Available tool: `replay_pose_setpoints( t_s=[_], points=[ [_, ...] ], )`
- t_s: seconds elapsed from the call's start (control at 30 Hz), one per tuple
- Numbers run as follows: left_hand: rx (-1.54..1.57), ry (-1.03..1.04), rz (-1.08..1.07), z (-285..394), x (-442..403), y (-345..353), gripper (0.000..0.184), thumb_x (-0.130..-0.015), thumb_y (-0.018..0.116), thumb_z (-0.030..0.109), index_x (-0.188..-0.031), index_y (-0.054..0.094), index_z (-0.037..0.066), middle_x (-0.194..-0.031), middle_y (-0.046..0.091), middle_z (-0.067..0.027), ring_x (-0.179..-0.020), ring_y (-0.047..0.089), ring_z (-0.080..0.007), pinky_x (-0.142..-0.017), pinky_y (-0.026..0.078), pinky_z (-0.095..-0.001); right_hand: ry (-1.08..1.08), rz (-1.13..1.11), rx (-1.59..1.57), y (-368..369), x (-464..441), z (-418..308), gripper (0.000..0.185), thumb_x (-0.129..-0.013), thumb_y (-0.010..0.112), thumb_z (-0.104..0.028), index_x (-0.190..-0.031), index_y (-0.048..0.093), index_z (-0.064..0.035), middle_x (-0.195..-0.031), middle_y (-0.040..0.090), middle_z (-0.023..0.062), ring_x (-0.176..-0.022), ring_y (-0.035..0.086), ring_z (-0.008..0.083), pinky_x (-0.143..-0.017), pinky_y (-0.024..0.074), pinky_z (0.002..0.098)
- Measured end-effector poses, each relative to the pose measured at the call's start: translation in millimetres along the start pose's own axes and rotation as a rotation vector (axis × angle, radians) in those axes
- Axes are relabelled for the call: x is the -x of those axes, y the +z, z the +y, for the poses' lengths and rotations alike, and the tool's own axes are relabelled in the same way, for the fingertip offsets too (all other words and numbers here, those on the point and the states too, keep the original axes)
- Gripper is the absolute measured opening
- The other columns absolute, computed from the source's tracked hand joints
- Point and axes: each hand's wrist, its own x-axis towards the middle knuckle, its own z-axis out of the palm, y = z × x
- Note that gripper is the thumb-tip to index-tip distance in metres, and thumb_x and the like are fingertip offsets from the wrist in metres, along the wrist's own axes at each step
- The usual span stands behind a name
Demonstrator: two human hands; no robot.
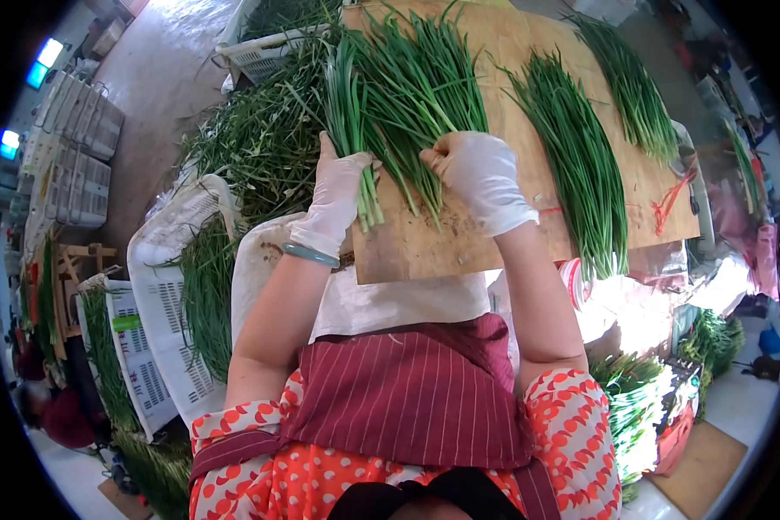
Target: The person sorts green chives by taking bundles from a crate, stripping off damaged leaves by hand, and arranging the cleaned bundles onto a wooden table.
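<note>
My left hand (334,191), in a white glove with a bangle at the wrist, is closed around a small bunch of garlic chives (347,104), whose pale stem ends point toward me. Beside it, a loose pile of garlic chives (429,74) lies on a wooden board (407,253). My right hand (487,178), also gloved, has its fingers curled in a pinch at the stems of that pile; the fingertips are partly hidden. Right of this hand lies a separate long bundle of chives (574,156).
Another chive bundle (628,91) lies at the board's far right, near a red tie (667,204). Left of the board is a heap of loose leaves (260,147). White plastic crates (160,286) stand at my left, with stacked crates (82,165) farther off. A person (69,420) is at lower left.
</note>
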Motion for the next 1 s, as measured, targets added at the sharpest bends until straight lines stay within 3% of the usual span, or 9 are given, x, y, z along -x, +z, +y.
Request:
replay_pose_setpoints(
  t_s=[0.07, 0.27, 0.47, 0.53, 0.63, 0.67, 0.77, 0.9, 1.0],
  points=[
    [-0.007, 0.0, 0.006, -3.3, -2.0, -1.4, 0.039, -0.076, 0.05, -0.005, -0.111, 0.041, 0.007, -0.09, 0.058, -0.011, -0.071, 0.062, -0.0233, -0.058, 0.053, -0.034, 0.005, -0.072, 0.085, 28.2, 1.5, -2.2, 0.023, -0.076, 0.062, -0.032, -0.076, 0.066, -0.0093, -0.071, 0.064, 0.011, -0.07, 0.061, 0.0294, -0.063, 0.0467, 0.0393],
    [0.008, -0.044, 0.021, 3.5, 6.0, 4.7, 0.036, -0.076, 0.048, -0.005, -0.109, 0.042, 0.008, -0.093, 0.057, -0.0115, -0.074, 0.062, -0.0259, -0.061, 0.054, -0.0384, 0.094, -0.021, -0.088, 41.5, 6.0, -3.4, 0.023, -0.077, 0.061, -0.032, -0.077, 0.066, -0.0103, -0.071, 0.063, 0.0119, -0.07, 0.061, 0.0302, -0.064, 0.0463, 0.0402],
    [0.019, -0.032, 0.024, 4.4, 8.5, 7.0, 0.037, -0.077, 0.047, -0.005, -0.11, 0.041, 0.01, -0.089, 0.055, -0.0087, -0.072, 0.062, -0.0247, -0.059, 0.054, -0.0371, -0.155, 0.49, -0.224, -67.0, 6.2, -38.7, 0.02, -0.079, 0.057, -0.028, -0.071, 0.063, -0.0101, -0.062, 0.06, 0.0111, -0.06, 0.06, 0.0302, -0.053, 0.0477, 0.0366],
    [0.023, -0.033, 0.028, 6.6, 11.7, 9.3, 0.037, -0.077, 0.047, -0.005, -0.11, 0.041, 0.01, -0.089, 0.055, -0.008, -0.071, 0.062, -0.0242, -0.059, 0.054, -0.0368, -0.149, 0.603, -0.171, -106.9, -8.9, -51.0, 0.031, -0.081, 0.06, -0.039, -0.085, 0.066, -0.0089, -0.071, 0.065, 0.0124, -0.063, 0.064, 0.027, -0.059, 0.0496, 0.034],
    [0.024, -0.035, 0.022, 6.3, 12.7, 9.0, 0.037, -0.078, 0.047, -0.005, -0.11, 0.041, 0.011, -0.089, 0.055, -0.0072, -0.071, 0.062, -0.0236, -0.059, 0.053, -0.0363, -0.251, 0.635, -0.331, -140.8, -0.9, -69.8, 0.016, -0.089, 0.053, -0.012, -0.098, 0.064, -0.0059, -0.089, 0.066, 0.0089, -0.074, 0.059, 0.0153, -0.073, 0.0467, 0.0239],
    [0.024, -0.034, 0.013, 6.1, 12.5, 8.3, 0.036, -0.078, 0.047, -0.005, -0.11, 0.041, 0.011, -0.09, 0.055, -0.0071, -0.071, 0.062, -0.0235, -0.058, 0.053, -0.0361, -0.455, 0.674, -0.373, -143.1, -14.6, -66.5, 0.021, -0.086, 0.058, -0.018, -0.103, 0.062, -0.0073, -0.092, 0.066, 0.0098, -0.076, 0.061, 0.0195, -0.073, 0.0472, 0.0246],
    [0.034, -0.014, 0.001, 3.8, 11.3, 6.7, 0.036, -0.078, 0.048, -0.005, -0.11, 0.041, 0.011, -0.091, 0.056, -0.0074, -0.071, 0.062, -0.0234, -0.058, 0.054, -0.0356, -0.272, 0.508, 0.133, -99.5, -86.1, -32.5, 0.036, -0.077, 0.063, -0.044, -0.089, 0.068, -0.0107, -0.075, 0.065, 0.0138, -0.07, 0.064, 0.0273, -0.064, 0.0502, 0.0353],
    [0.049, -0.019, 0.006, 1.2, 9.1, 4.9, 0.036, -0.078, 0.048, -0.005, -0.11, 0.042, 0.01, -0.093, 0.056, -0.0077, -0.072, 0.062, -0.0233, -0.058, 0.054, -0.0352, 0.126, -0.286, 0.343, -25.6, -68.6, -5.2, 0.047, -0.072, 0.066, -0.047, -0.103, 0.063, -0.0111, -0.098, 0.064, 0.0118, -0.094, 0.06, 0.027, -0.08, 0.0465, 0.0371],
    [0.014, -0.026, 0.002, 1.8, 9.8, 4.3, 0.036, -0.078, 0.049, -0.005, -0.109, 0.043, 0.01, -0.094, 0.056, -0.0076, -0.073, 0.062, -0.0234, -0.059, 0.054, -0.035, 0.082, -0.186, 0.151, 11.3, -58.8, 25.7, 0.042, -0.072, 0.067, -0.042, -0.09, 0.066, -0.0041, -0.091, 0.064, 0.0188, -0.087, 0.061, 0.0332, -0.074, 0.048, 0.0383]
  ],
)
